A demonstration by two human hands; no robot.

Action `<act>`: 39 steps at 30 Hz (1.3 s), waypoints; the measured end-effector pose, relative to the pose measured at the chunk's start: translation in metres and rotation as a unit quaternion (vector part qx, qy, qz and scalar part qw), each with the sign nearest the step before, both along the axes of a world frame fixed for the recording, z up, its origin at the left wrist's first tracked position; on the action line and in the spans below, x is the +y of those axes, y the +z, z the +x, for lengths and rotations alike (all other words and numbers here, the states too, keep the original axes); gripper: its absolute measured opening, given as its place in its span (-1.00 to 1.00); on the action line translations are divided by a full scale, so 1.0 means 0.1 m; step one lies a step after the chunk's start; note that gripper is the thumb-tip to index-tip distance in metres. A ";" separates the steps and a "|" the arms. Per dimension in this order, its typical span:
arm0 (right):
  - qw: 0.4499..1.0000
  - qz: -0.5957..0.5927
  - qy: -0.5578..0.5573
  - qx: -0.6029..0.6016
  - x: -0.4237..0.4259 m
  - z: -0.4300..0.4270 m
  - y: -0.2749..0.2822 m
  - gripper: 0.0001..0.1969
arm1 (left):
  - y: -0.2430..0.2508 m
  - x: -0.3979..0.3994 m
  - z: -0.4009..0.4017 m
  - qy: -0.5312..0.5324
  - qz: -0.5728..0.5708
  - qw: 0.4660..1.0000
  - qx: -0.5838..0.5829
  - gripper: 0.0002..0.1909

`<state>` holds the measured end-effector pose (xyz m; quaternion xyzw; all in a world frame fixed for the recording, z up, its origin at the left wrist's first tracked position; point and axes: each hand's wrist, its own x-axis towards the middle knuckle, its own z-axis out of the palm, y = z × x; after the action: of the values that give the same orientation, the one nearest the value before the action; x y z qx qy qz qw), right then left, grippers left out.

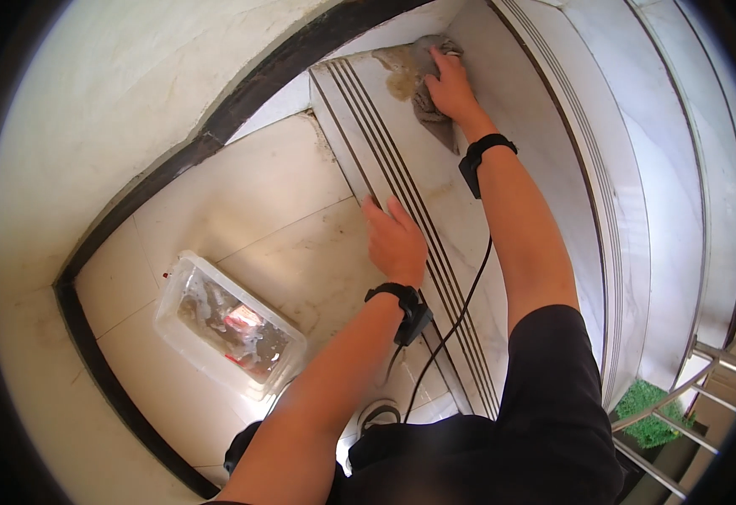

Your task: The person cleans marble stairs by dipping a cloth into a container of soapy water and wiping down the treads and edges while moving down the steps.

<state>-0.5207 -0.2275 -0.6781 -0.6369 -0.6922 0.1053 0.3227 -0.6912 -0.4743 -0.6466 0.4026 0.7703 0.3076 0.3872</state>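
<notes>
My right hand (453, 88) presses a wet-looking grey cloth (428, 110) onto the marble step (450, 233), in its far corner against the riser. Brownish dirty water (401, 85) lies on the stone just left of the cloth. My left hand (396, 243) holds nothing; its thumb and fingers are apart. It is over the grooved front edge of the step, and whether it touches the stone I cannot tell. A translucent plastic tub (175, 315) stands on the landing to the left, with murky, sudsy water and something red and white in it.
More marble steps (620, 189) rise to the right. Dark skirting (210, 136) runs along the cream wall (122, 113). A black cable (450, 334) hangs from the right wristband across the step edge. Metal railing (690, 385) and a green plant (652, 413) are at lower right. My shoe (377, 413) is below.
</notes>
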 end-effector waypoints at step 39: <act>0.879 -0.320 -0.328 -0.132 -5.92 -0.37 0.67 -0.15 | -0.18 -1.79 -4.66 0.024 -0.105 0.972 -0.208 -0.28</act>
<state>-0.5577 -0.8199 -0.6114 -0.9040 -0.4084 0.1243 0.0230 -1.1575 -0.6533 -0.6642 0.2686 0.7101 0.3112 0.5716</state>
